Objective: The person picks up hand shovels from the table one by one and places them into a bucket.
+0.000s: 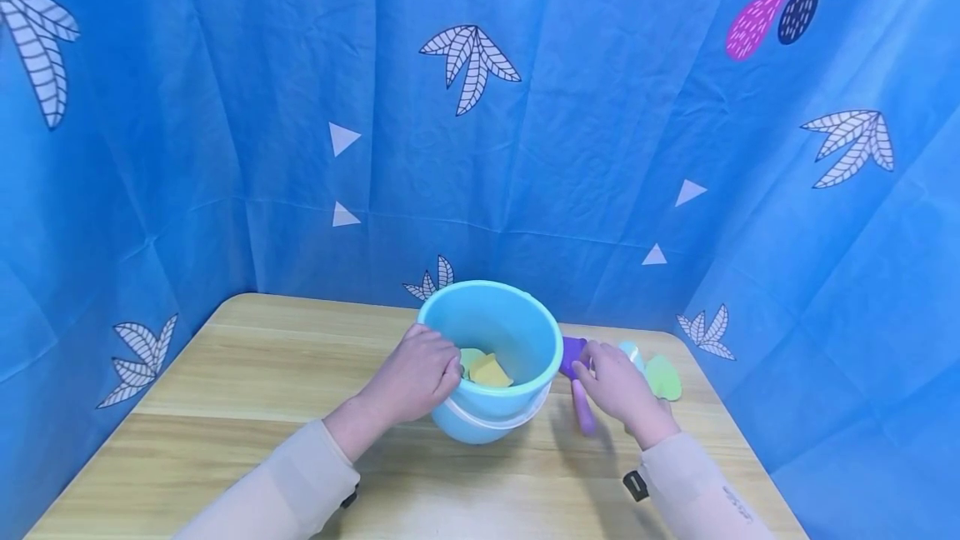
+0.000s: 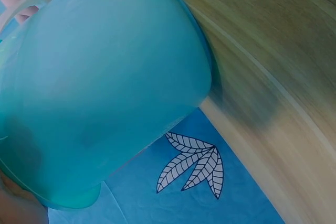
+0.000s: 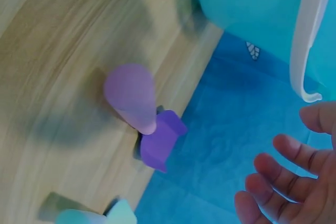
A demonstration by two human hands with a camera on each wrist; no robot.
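My left hand (image 1: 422, 372) grips the left rim of a light blue toy bucket (image 1: 495, 317), which leans toward me. Whether its base touches the table cannot be told. Inside lie a yellow piece (image 1: 490, 371) and a light green one (image 1: 469, 357). The right hand (image 1: 617, 386) is over the table to the bucket's right, holding nothing. In the right wrist view its fingers (image 3: 294, 179) are spread and loosely bent, close to the end of the bucket's white handle (image 3: 303, 40). Beneath that hand lies a purple toy shovel (image 1: 583, 411) with a lilac grip.
Right of the shovel, a light green toy (image 1: 663, 377) and a light blue one (image 1: 632, 350) lie near the far right corner of the wooden table (image 1: 300, 357). A blue patterned cloth (image 1: 465, 173) hangs behind the table and along its sides.
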